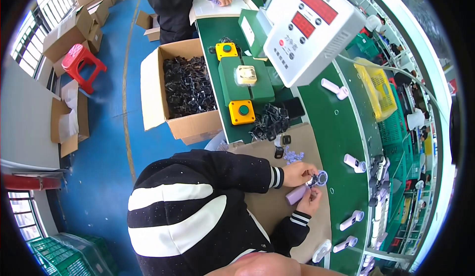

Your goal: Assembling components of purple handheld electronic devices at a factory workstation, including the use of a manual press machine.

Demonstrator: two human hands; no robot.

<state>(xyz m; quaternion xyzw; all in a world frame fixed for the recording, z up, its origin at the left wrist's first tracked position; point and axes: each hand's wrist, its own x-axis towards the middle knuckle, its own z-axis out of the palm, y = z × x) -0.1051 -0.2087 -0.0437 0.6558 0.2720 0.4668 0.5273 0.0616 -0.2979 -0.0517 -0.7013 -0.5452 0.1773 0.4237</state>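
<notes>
Both hands meet over the brown board (262,202) at a lilac handheld device (297,195) with a rounded handle and a ring-shaped head (321,178). My left hand (299,173), the upper one in the picture, pinches the device beside the ring, where a small dark and white part shows. My right hand (309,201), below it, has its fingers closed at the handle's upper end. Fingers hide much of the joint between handle and ring. Just beyond my left hand lies a pile of small lilac pieces (293,156), with small black parts (279,152) beside it.
Similar lilac devices (352,220) lie along the green belt (341,127). A tangle of black parts (271,120) and yellow button boxes (242,112) sit farther up the bench. A carton of black parts (190,88) stands beside it. A white display unit (311,28) overhangs; another person (173,4) stands beyond.
</notes>
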